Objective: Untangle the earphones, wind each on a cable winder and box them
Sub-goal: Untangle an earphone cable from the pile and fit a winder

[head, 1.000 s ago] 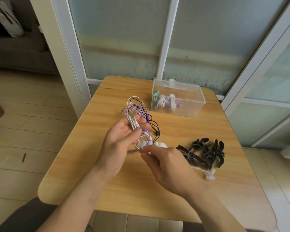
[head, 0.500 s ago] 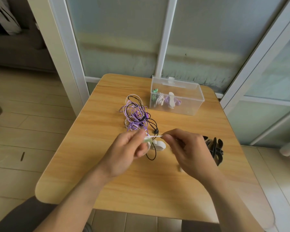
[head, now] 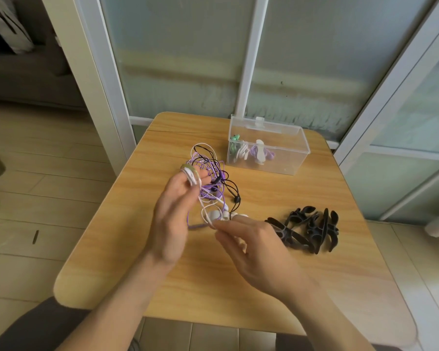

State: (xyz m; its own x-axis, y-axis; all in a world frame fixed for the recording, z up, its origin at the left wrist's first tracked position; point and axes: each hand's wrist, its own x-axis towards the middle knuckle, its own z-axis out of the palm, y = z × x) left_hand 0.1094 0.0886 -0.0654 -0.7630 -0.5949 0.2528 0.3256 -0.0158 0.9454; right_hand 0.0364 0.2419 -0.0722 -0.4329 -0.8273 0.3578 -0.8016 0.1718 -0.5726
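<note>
Your left hand's fingers (head: 192,179) stand nearly straight with white cord looped around their tips, while your right hand (head: 254,245) pinches the same white cord (head: 205,211) at a white winder (head: 214,216). Both hover over a light wooden desk (head: 289,287) with rounded corners. Beyond your left hand (head: 173,219) lies the tangle of earphones (head: 213,173), purple, black and white; which cord belongs to which set is hard to make out. Black winders (head: 307,230) are heaped to the right. Farther back stands a clear box (head: 284,158) holding wound earphones, before frosted glass panels; tiled floor lies left.
</note>
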